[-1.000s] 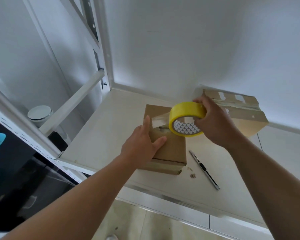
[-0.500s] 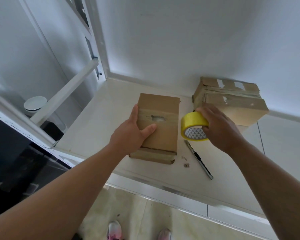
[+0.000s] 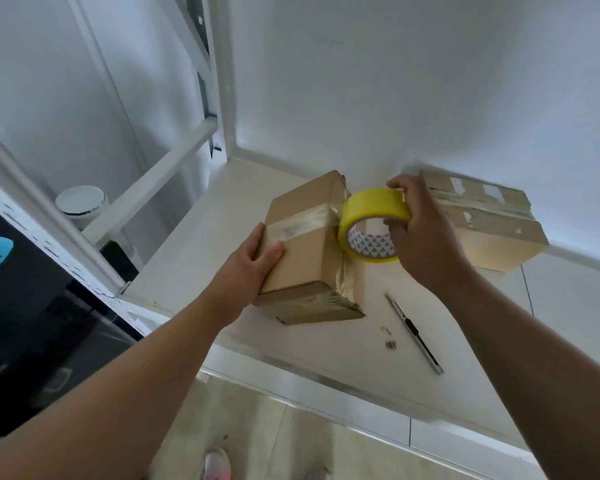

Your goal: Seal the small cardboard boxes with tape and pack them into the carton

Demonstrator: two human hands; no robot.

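Your left hand (image 3: 253, 268) grips the box (image 3: 309, 244) near the front edge of the counter (image 3: 181, 268); your right hand (image 3: 426, 244) clasps the tape roll (image 3: 371, 216) just beside it.

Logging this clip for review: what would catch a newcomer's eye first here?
The bright yellow tape roll, gripped by the right hand, stands out at mid-table, against a small cardboard box that the left hand holds. A taped box sits behind by the wall; a utility knife lies nearer the front edge.
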